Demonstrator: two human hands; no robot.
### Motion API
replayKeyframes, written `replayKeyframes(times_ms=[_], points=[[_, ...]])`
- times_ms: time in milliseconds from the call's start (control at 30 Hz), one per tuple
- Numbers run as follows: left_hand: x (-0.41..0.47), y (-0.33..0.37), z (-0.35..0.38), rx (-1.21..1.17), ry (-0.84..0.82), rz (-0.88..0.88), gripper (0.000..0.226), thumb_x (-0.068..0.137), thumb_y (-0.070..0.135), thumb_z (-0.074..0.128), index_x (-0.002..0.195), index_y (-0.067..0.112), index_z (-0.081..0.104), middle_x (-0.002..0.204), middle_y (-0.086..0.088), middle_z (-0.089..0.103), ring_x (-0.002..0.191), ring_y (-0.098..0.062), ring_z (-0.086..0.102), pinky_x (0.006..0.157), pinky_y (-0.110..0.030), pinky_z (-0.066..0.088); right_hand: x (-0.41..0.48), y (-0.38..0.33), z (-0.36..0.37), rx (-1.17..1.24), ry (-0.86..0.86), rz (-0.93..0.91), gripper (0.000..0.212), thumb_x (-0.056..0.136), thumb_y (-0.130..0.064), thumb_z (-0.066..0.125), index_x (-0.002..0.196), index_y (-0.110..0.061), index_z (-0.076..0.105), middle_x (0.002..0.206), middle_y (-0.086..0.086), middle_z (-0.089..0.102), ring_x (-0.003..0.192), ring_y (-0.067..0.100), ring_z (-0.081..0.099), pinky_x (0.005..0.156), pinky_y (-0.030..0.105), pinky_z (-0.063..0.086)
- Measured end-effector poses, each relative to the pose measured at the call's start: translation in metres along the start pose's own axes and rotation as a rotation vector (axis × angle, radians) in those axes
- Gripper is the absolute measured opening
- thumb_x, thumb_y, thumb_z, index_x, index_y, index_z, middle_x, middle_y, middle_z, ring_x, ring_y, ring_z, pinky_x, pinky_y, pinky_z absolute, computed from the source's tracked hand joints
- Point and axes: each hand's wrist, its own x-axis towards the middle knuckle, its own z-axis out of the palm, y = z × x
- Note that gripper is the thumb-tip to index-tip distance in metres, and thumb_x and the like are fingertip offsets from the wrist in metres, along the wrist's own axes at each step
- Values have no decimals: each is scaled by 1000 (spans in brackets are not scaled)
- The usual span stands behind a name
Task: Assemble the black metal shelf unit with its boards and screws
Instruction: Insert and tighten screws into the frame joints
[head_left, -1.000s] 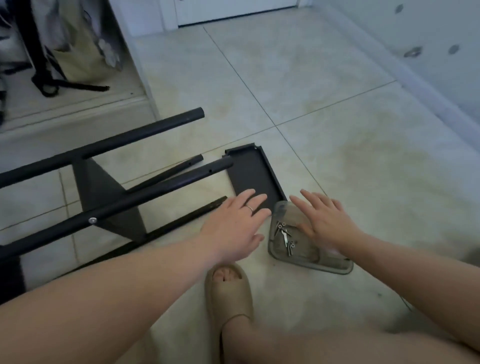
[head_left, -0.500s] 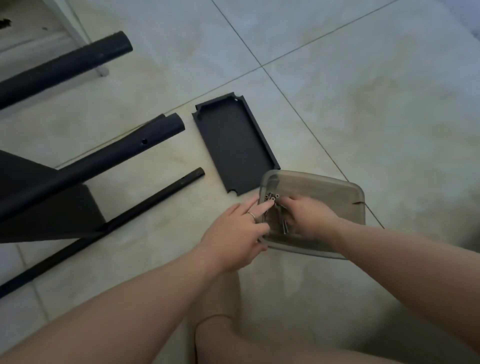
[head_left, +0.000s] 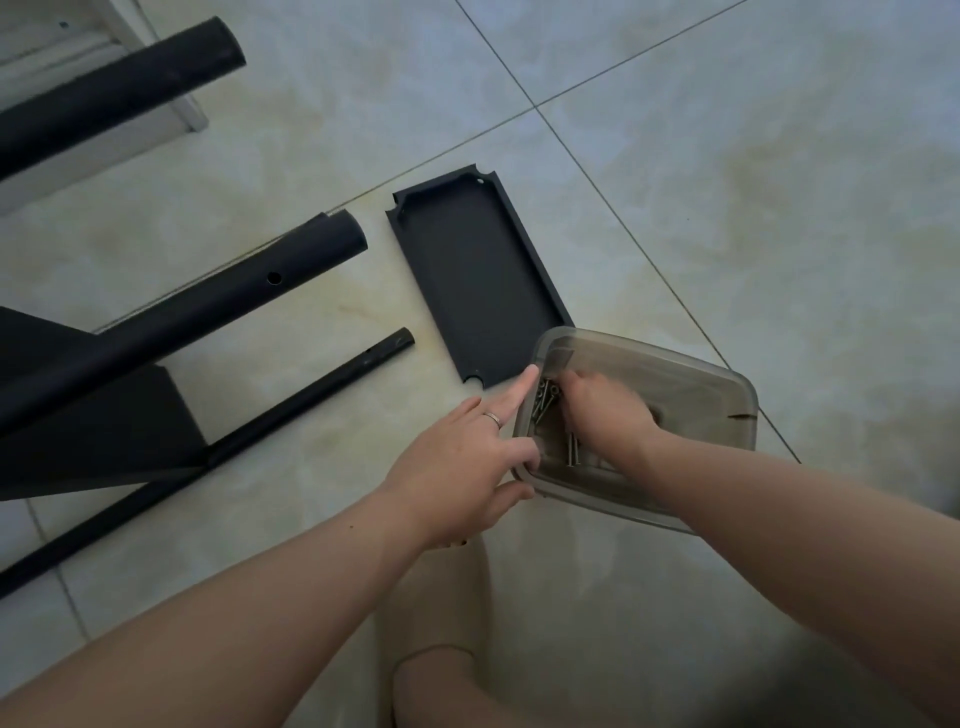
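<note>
A smoky clear plastic container (head_left: 696, 384) sits on the tiled floor with several screws (head_left: 545, 402) inside. My left hand (head_left: 467, 462) grips its near left rim, index finger stretched along the edge. My right hand (head_left: 602, 410) is inside the container, fingers curled down among the screws; what they hold is hidden. A black metal shelf board (head_left: 478, 280) lies flat just beyond the container. The partly built black frame lies on the left: thick tubes (head_left: 218, 306) (head_left: 104, 93), a thin rod (head_left: 291, 410) and a fitted black panel (head_left: 88, 436).
My foot in a beige slipper (head_left: 441, 613) rests on the floor below the container. A white furniture base (head_left: 171, 114) stands at the top left behind the upper tube. Bare floor tiles (head_left: 727, 182) spread to the right.
The view tipped down and closer. My left hand moved from the shelf board to the container's rim. My right hand went from the container's edge into it, among the screws.
</note>
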Motion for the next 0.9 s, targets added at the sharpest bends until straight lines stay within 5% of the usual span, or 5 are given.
replayKeyframes(times_ms=[333, 467, 900], points=[[2, -4, 5, -41, 54, 17, 14, 89, 43, 69, 98, 33, 67, 169, -2, 0, 133, -16, 40, 116, -30, 22, 1, -7, -8, -87, 75, -37, 30, 104, -18, 43, 128, -27, 57, 106, 4, 70, 92, 32, 68, 62, 33, 39], [2, -4, 4, -41, 89, 26, 13, 89, 42, 70, 96, 32, 68, 169, -3, 4, 130, -15, 28, 106, -28, 26, 4, -9, -10, -92, 58, -31, 23, 102, -17, 44, 121, -22, 58, 103, 5, 69, 90, 33, 67, 61, 34, 38], [3, -1, 4, -50, 69, 4, 15, 91, 44, 67, 100, 32, 66, 169, 2, -3, 146, -19, 28, 111, -30, 28, 0, -12, -7, -136, 46, -86, 27, 103, -22, 47, 129, -23, 55, 118, 2, 63, 96, 31, 68, 62, 34, 38]])
